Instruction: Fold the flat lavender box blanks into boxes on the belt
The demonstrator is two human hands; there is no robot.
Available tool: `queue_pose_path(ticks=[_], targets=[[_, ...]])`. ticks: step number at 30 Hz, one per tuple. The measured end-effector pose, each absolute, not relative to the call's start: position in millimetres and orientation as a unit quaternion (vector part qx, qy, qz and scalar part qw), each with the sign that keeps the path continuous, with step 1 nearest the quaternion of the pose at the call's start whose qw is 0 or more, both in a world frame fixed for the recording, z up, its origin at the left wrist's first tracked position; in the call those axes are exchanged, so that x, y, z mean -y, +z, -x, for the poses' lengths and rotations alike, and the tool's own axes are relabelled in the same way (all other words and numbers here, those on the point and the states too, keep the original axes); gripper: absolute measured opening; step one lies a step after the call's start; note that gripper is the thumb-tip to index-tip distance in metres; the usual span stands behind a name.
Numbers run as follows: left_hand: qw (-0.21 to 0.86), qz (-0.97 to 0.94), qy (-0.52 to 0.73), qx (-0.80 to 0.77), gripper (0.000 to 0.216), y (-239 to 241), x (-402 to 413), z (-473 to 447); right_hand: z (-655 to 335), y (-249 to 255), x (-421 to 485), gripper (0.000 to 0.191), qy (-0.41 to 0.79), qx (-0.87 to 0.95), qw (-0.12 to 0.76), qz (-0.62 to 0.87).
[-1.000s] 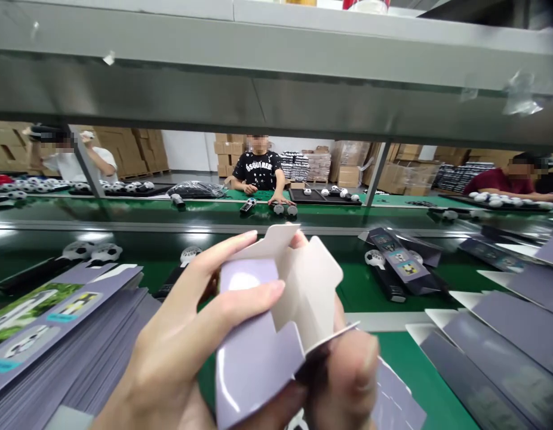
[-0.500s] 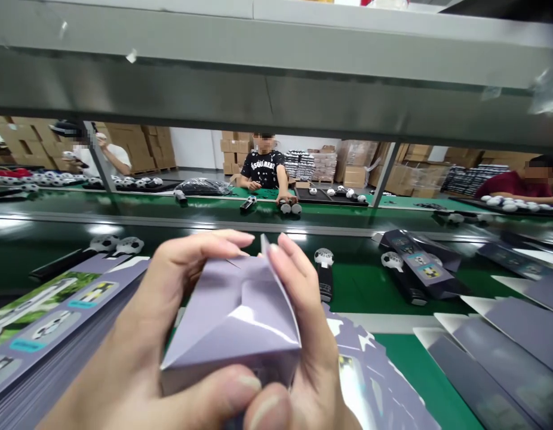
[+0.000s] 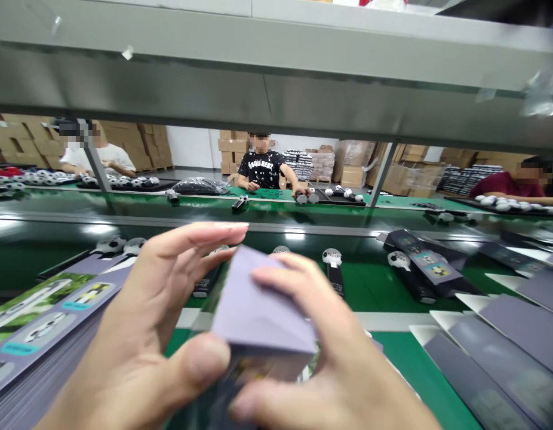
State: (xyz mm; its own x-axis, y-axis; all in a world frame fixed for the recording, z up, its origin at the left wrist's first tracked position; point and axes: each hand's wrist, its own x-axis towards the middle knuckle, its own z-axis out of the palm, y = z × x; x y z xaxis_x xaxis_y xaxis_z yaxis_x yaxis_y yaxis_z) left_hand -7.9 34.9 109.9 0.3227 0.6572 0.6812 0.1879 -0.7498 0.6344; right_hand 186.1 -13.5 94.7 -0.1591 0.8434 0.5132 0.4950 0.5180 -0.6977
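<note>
Carton: a small lilac carton [image 3: 258, 310] is held up close to the camera, between both hands, its closed flat end turned upward; the lower part is blurred.
Left hand: the left hand [image 3: 142, 334] is closed on the carton from the left — the thumb is pressed to the near face, the fingers [image 3: 200, 236] are stretched over the far top edge.
Right hand: the right hand [image 3: 339, 364] is clasped on the carton from the right, with fingers laid across the top face and the thumb below.
Left of the grip: a stack of flat printed carton blanks [image 3: 39, 328] is seen just beside the left hand.
Right of the grip: more flat lilac blanks [image 3: 504, 340] are fanned out, well apart from the hands.
Beyond the grip: a green conveyor belt [image 3: 379, 286] is seen, with football-patterned handheld items [image 3: 332, 266] and dark finished boxes [image 3: 429, 269] lying on it.
Above: a grey shelf [image 3: 276, 71] is spanned across the view.
Far side: three other people are seated at a second belt — one in a black shirt [image 3: 263, 170].
</note>
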Motion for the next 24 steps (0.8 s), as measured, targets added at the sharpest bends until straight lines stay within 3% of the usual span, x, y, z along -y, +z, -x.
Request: queue_pose_path(ticks=[3,6,8,10,15,19,24], targets=[[0.211,-0.812,0.416,-0.352,0.046,107,-44,3,-222,99,10,0.066,-0.053,0.651,0.515,0.555],[0.230,-0.854,0.165,-0.437,0.055,96,-49,-10,-251,93,2,0.073,-0.168,0.509,0.424,0.730],[0.239,-0.865,0.052,-0.438,0.057,83,-52,-23,-260,87,-4,0.069,-0.103,0.485,0.303,0.814],[0.227,-0.873,0.016,-0.430,0.054,65,-53,-38,-261,77,-9,0.059,-0.004,0.494,0.187,0.849],[0.227,-0.879,-0.037,-0.419,0.048,28,-55,-62,-251,46,-21,0.040,0.137,0.528,0.021,0.838],[0.226,-0.873,-0.018,-0.431,0.043,24,-58,-62,-244,40,-25,0.038,0.175,0.543,-0.007,0.821],[0.211,-0.855,0.051,-0.471,0.041,36,-62,-52,-233,58,-18,0.047,0.172,0.563,0.062,0.806]])
